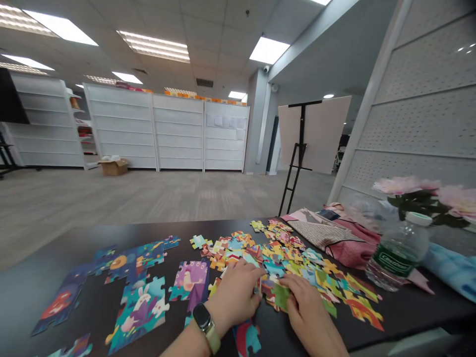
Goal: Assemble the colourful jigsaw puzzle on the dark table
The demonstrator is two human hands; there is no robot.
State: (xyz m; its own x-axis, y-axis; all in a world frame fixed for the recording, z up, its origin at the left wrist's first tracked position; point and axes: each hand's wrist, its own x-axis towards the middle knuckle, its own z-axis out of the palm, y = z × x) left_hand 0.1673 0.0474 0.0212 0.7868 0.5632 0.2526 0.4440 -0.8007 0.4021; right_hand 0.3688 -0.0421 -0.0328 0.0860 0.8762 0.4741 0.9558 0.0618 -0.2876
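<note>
Loose puzzle pieces [286, 248] lie in a wide, overlapping heap on the dark table [148, 230]. My left hand [240, 287], with a watch on its wrist, rests at the heap's near edge; its fingers are bent, and a small piece seems to be between thumb and fingers. Just right of it, my right hand [307, 305] has its fingertips on a green piece [280, 296]. Joined sections lie to the left: one with white rabbits [143, 305], a dark blue one [122, 263] and a purple one [191, 280]. A red and teal piece [247, 339] lies below my left hand.
Cloth bags [345, 235], a water bottle [396, 253] with a green label, and pink flowers [412, 187] stand along the table's right side. A blue cloth [451, 267] lies at the right edge. Behind are an easel [297, 153] and white shelves [178, 134].
</note>
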